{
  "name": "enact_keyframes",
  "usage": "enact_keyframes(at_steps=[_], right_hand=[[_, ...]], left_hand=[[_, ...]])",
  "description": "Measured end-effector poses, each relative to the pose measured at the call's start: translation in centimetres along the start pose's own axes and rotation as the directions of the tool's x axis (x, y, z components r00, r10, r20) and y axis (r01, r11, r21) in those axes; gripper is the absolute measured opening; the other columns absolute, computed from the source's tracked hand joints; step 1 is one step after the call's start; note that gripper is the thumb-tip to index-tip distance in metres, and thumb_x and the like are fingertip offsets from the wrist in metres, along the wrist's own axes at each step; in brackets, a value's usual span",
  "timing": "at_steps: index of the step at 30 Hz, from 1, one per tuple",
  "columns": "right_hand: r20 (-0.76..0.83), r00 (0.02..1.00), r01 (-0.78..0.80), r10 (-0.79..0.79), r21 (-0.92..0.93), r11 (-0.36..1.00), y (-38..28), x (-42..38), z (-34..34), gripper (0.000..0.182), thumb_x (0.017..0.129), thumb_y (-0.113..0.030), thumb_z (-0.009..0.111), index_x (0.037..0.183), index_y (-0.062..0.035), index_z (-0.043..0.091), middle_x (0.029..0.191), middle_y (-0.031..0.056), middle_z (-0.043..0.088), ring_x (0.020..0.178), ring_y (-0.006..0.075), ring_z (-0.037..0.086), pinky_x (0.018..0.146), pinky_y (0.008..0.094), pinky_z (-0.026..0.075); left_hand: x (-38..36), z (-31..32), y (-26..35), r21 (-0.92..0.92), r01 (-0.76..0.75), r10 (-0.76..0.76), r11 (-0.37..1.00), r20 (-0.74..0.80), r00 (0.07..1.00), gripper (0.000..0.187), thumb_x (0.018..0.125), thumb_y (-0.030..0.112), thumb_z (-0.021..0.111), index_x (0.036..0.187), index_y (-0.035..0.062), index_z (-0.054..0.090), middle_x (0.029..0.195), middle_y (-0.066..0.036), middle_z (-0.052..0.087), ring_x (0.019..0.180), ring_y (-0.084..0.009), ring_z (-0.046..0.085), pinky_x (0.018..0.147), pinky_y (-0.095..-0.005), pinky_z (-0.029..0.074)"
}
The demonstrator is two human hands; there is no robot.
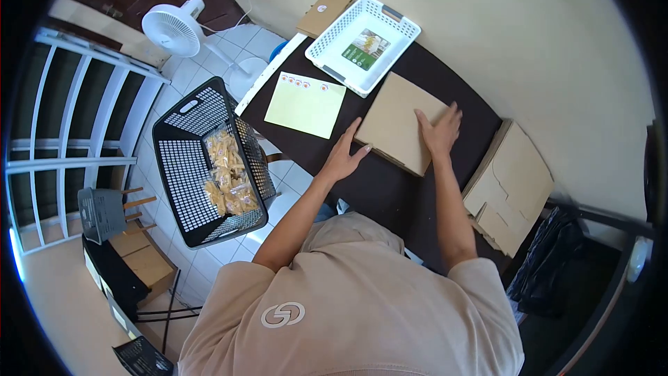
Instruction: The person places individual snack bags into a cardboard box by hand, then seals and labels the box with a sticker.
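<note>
A closed brown cardboard box point(393, 117) lies flat on the dark table between my two hands. My left hand point(343, 155) is at the box's near left edge, fingers stretched out and thumb apart. On the far right side, my right hand point(438, 132) rests at the box's edge with its fingers spread and its thumb over the top. Left of the box lies a pale yellow sheet point(304, 106) with several small round stickers along its top. Behind the box stands a white plastic basket point(327, 49) with a green printed card point(366, 49) in it.
A black crate point(184, 188) with several bagged snacks point(226, 167) stands left of the table point(390, 198). Flattened cardboard point(508, 191) leans at the right end. A small cardboard box point(325, 12) sits by the wall. A white fan point(174, 31) stands on the floor.
</note>
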State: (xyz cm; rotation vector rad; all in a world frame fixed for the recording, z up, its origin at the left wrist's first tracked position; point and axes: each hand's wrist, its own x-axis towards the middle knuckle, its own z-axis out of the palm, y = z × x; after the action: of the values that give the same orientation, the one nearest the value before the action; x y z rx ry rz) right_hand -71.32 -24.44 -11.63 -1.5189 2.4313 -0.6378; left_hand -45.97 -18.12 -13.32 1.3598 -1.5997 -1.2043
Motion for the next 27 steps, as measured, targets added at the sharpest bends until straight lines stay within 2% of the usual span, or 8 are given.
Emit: enact_keyframes(at_steps=[2,4,8,11,13,17,20,27], right_hand=[[0.085,0.986,-0.161,0.144,0.264,0.951,1.4,-1.5,0.1,0.101,0.076,-0.056,0.071,0.141,0.0083,0.029,0.143,0.0317,0.035,0.132,0.0425,0.037,0.108,0.0463,0.033],[0.232,0.945,-0.301,0.231,0.334,0.893,1.5,-4.1,0.1,0.093,0.078,-0.051,0.072,0.141,0.0055,0.032,0.129,0.031,0.051,0.123,0.0413,0.05,0.103,0.0415,0.04],[0.205,0.966,-0.216,0.158,0.3,0.929,1.2,-8.3,-1.4,0.091,0.081,-0.047,0.07,0.138,0.0123,0.03,0.123,0.0332,0.054,0.118,0.0429,0.053,0.101,0.0421,0.041],[0.271,0.957,-0.188,0.102,0.313,0.931,0.2,-12.0,-2.8,0.083,0.085,-0.042,0.067,0.139,0.0098,0.031,0.134,0.0338,0.044,0.125,0.0444,0.045,0.104,0.0433,0.037],[0.097,0.985,0.123,-0.143,0.187,0.975,-0.3,-14.4,-2.3,0.073,0.088,-0.037,0.063,0.141,0.0026,0.034,0.146,0.0329,0.028,0.134,0.0489,0.03,0.108,0.0533,0.028],[0.253,0.933,0.273,-0.254,-0.04,0.961,-3.7,-15.8,-3.1,0.06,0.09,-0.034,0.059,0.142,-0.0088,0.041,0.152,0.0299,0.015,0.139,0.0533,0.007,0.105,0.0713,0.011],[0.287,0.919,0.301,-0.269,-0.074,0.951,-3.5,-15.6,-2.1,0.059,0.091,-0.035,0.057,0.142,-0.0093,0.042,0.153,0.0276,0.014,0.14,0.0515,0.005,0.106,0.0703,0.007],[0.377,0.883,0.326,-0.279,-0.066,0.943,-2.8,-14.4,-1.6,0.063,0.093,-0.041,0.054,0.145,-0.0106,0.036,0.156,0.0229,0.012,0.142,0.0481,0.001,0.106,0.0696,0.0]], left_hand=[[0.6,0.6,-0.9,0.018,0.003,-0.002,1.0,-0.045,0.999,0.069,0.09,0.034,0.061,0.147,0.0117,0.03,0.134,-0.024,0.048,0.122,-0.0418,0.047,0.104,-0.0452,0.038],[0.6,0.7,-0.3,0.042,0.014,-0.011,0.999,-0.079,0.997,0.07,0.089,0.036,0.062,0.146,0.0087,0.031,0.131,-0.025,0.051,0.12,-0.0419,0.048,0.103,-0.0451,0.039],[-1.6,0.4,1.7,0.095,0.197,-0.19,0.976,-0.077,0.979,0.065,0.083,0.045,0.067,0.13,0.006,0.044,0.12,-0.025,0.057,0.112,-0.042,0.054,0.095,-0.0466,0.043],[-4.3,-0.3,1.6,0.223,0.329,-0.329,0.917,-0.038,0.943,0.065,0.08,0.048,0.069,0.122,0.0036,0.045,0.111,-0.026,0.059,0.107,-0.0426,0.056,0.091,-0.0481,0.045],[-5.0,-0.2,1.9,0.3,0.34,-0.344,0.891,-0.039,0.938,0.081,0.074,0.052,0.074,0.129,0.0017,0.04,0.119,-0.028,0.054,0.112,-0.0426,0.052,0.094,-0.0487,0.043],[-4.0,0.1,2.1,0.256,0.349,-0.369,0.902,0.034,0.929,0.105,0.068,0.046,0.081,0.142,-0.0024,0.025,0.135,-0.03,0.038,0.129,-0.0426,0.036,0.107,-0.0465,0.034],[-3.8,-0.6,0.4,0.273,0.269,-0.325,0.924,0.188,0.927,0.113,0.065,0.044,0.084,0.145,-0.0012,0.017,0.137,-0.029,0.035,0.132,-0.0427,0.032,0.109,-0.0472,0.032],[-3.9,0.0,0.8,0.252,0.317,-0.358,0.915,0.141,0.923,0.11,0.066,0.039,0.083,0.145,0.001,0.017,0.133,-0.027,0.038,0.124,-0.0455,0.038,0.104,-0.0495,0.036]])
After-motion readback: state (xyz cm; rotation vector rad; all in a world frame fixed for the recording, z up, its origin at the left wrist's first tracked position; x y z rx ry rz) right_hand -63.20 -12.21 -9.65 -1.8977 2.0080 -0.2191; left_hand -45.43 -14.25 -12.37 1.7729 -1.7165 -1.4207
